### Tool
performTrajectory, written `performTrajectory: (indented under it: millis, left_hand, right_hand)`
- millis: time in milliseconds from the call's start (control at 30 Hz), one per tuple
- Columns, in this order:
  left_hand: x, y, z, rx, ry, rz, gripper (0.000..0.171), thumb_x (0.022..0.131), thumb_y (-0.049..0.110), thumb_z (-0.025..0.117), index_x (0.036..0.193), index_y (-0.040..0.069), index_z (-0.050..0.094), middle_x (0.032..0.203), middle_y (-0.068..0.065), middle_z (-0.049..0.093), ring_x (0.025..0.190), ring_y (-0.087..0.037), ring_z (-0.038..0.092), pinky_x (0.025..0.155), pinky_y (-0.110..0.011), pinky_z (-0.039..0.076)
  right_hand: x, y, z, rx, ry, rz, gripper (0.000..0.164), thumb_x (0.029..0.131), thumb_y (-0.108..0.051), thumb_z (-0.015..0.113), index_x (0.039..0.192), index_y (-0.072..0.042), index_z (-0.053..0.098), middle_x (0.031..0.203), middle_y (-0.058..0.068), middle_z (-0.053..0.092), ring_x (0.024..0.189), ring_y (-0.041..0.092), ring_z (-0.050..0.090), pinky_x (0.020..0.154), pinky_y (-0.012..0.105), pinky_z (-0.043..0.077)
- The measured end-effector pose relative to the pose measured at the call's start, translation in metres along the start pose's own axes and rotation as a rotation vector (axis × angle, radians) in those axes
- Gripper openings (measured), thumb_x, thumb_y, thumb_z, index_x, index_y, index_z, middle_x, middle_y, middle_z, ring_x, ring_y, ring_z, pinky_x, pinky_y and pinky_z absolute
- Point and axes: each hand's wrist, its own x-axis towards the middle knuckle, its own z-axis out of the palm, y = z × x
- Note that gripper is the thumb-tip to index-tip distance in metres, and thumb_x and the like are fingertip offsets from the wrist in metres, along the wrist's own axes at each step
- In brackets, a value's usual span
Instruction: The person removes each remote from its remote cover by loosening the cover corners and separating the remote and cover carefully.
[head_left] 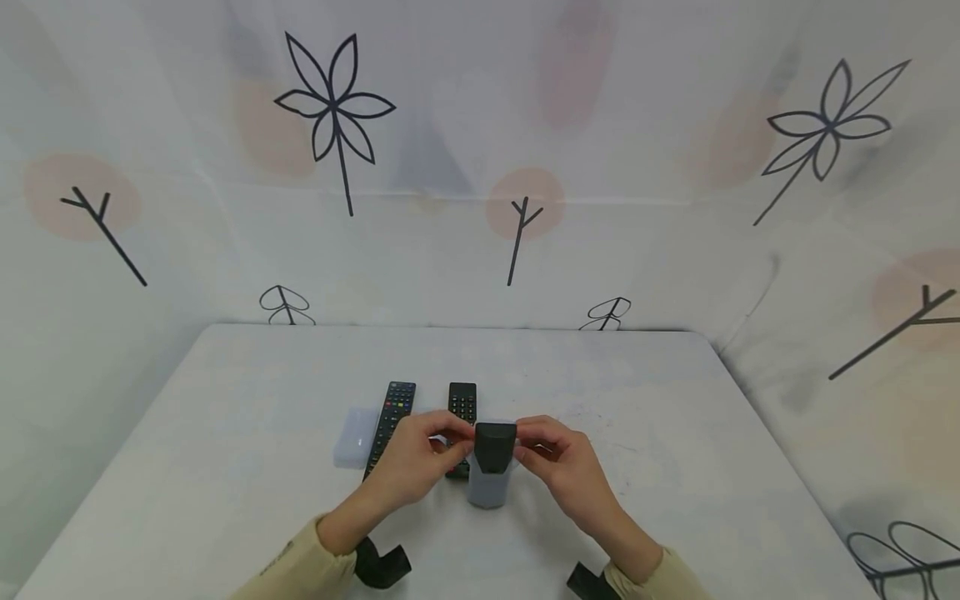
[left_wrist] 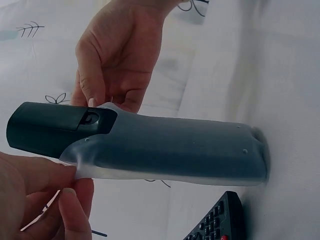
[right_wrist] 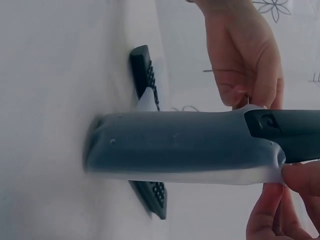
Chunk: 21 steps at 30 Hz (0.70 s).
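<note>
Head view: a white rectangular table (head_left: 225, 433) stands against a white cloth backdrop printed with black leaf and twig figures (head_left: 333, 108). Near the table's front centre, a black plastic remote control (head_left: 495, 446) stands upright with its lower end on the tabletop, sheathed for most of its length in a translucent grey silicone sleeve (head_left: 487, 487); the dark top end is bare above the sleeve's rim. The left hand (head_left: 408, 467) pinches the sleeve's rim between thumb and fingers on one side; the right hand (head_left: 566, 467) pinches the rim on the opposite side. Both hands are clamped on the sleeve.

Behind the hands, two further black remotes lie flat: a long one with coloured buttons (head_left: 392, 417) and a shorter one (head_left: 462, 404), partly hidden. A clear plastic cover (head_left: 354, 437) lies just beside the long remote, at its left.
</note>
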Motion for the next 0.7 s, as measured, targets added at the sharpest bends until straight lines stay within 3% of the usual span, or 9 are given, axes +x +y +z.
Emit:
performTrajectory:
  millis: [367,700]
  left_hand:
    - [0.0,-0.0093,0.0028,0.067,-0.039,0.048,0.015,0.092,0.003,0.069,0.092,0.019,0.071,0.093,0.009,0.066,0.082,-0.011,0.059,0.069,-0.028,0.05]
    - [-0.0009,-0.0077,0.0034,0.019,-0.044,-0.003,0.013,0.091,0.006,0.072,0.097,0.017,0.072,0.096,0.009,0.066,0.084,-0.012,0.061,0.068,-0.027,0.052]
  right_hand:
    - [0.001,0.008,-0.0008,0.02,-0.038,-0.035,0.025,0.09,0.006,0.068,0.111,-0.006,0.073,0.108,0.01,0.07,0.097,0.024,0.066,0.082,0.031,0.055]
    - [-0.0018,0.0013,0.0043,-0.011,-0.026,0.064,0.025,0.092,0.006,0.064,0.112,-0.007,0.072,0.112,0.009,0.069,0.103,0.024,0.063,0.084,0.03,0.054]
